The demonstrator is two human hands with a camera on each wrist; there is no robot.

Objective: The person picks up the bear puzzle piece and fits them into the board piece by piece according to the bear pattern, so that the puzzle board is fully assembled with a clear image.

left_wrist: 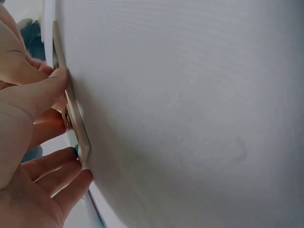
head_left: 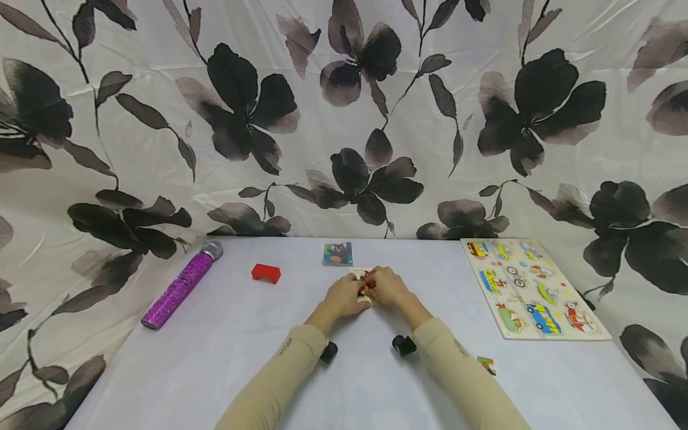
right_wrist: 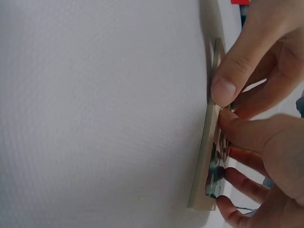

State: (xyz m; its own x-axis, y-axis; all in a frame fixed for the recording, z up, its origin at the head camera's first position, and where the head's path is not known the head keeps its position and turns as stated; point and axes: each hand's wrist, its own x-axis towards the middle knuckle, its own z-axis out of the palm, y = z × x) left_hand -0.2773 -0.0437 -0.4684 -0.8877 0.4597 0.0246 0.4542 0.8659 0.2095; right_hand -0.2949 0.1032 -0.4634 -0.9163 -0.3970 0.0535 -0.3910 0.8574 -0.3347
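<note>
A small wooden puzzle board with an inset picture lies flat on the white table, partly covered by both hands. My left hand grips its left side, thumb at the near edge and fingers at the side. Over the picture, my right hand has bent fingers and pinches a small puzzle piece, mostly hidden beneath the fingertips. Seen from the right wrist, the board's picture shows dark and green parts under the right fingers. A small colourful picture card lies just beyond the board.
A loose puzzle piece lies by my right sleeve. The large vehicle puzzle board is at the right. Left of my hands are a red block and a glittery purple microphone. A floral cloth hangs behind the table.
</note>
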